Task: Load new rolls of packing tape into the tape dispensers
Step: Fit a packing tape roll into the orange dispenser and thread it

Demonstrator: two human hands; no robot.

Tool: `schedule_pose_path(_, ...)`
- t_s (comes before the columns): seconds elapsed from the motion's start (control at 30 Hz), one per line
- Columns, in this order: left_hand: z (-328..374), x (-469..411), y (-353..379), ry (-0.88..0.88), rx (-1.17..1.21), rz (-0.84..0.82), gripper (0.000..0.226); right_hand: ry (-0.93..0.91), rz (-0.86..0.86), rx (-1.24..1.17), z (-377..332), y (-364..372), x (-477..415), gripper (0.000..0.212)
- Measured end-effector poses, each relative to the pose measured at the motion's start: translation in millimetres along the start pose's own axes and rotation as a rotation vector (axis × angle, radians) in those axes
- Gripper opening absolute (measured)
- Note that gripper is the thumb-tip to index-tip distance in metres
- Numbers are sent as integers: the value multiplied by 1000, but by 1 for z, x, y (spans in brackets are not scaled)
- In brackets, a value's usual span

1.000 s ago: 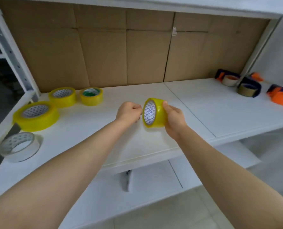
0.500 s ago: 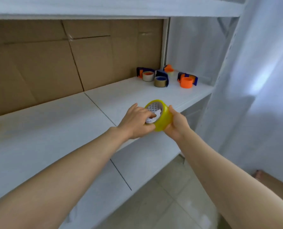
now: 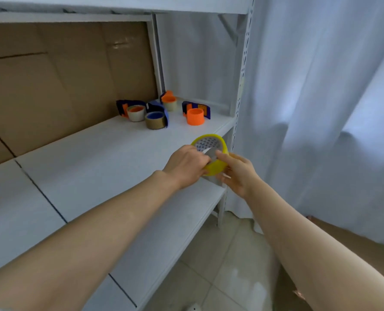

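I hold a yellow roll of packing tape (image 3: 216, 167) in front of the shelf's right end, its patterned white core facing up. My right hand (image 3: 238, 173) cups the roll from below and the right. My left hand (image 3: 186, 163) pinches at the core's inner edge, where a pale paper strip sticks out. Several blue-and-orange tape dispensers stand at the far right of the white shelf (image 3: 97, 158): one with a whitish roll (image 3: 136, 113), one with a brown roll (image 3: 155, 120), one at the back (image 3: 169, 102), and one with a bare orange hub (image 3: 195, 116).
Brown cardboard (image 3: 63, 81) lines the shelf's back. A white perforated upright (image 3: 240, 81) bounds the right end, with a pale curtain (image 3: 321, 97) beyond it. A lower shelf (image 3: 164, 232) and tiled floor (image 3: 220, 277) lie beneath my arms.
My view has swung right along the shelf, so the spare yellow rolls on the left are out of sight. Both hands carried the roll toward the dispensers, and my left fingers went into its core.
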State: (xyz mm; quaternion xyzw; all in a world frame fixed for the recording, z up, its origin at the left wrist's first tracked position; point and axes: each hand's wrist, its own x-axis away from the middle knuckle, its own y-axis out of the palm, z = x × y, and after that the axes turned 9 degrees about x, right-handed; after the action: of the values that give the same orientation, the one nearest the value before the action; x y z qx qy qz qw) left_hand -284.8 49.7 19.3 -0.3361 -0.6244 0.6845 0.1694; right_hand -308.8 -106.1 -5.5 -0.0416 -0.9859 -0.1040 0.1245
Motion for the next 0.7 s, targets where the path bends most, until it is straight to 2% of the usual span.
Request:
schedule_pose_path(0.1,-16,-43,14,17,36,-15,33,-14,75,18,-13,-11,-37,11)
schedule_pose_path(0.27,-50,-114,27,5,194,45,33,48,160,55,-48,-23,-116,44)
schedule_pose_path(0.37,-67,-155,31,15,267,98,30,37,175,31,-67,-33,-159,45)
schedule_pose_path(0.57,-94,-221,52,-25,308,198,37,31,56,2,-94,-50,-233,20)
schedule_pose_path(0.7,-122,-261,60,-134,242,323,38,10,-115,27,-119,-47,-293,25)
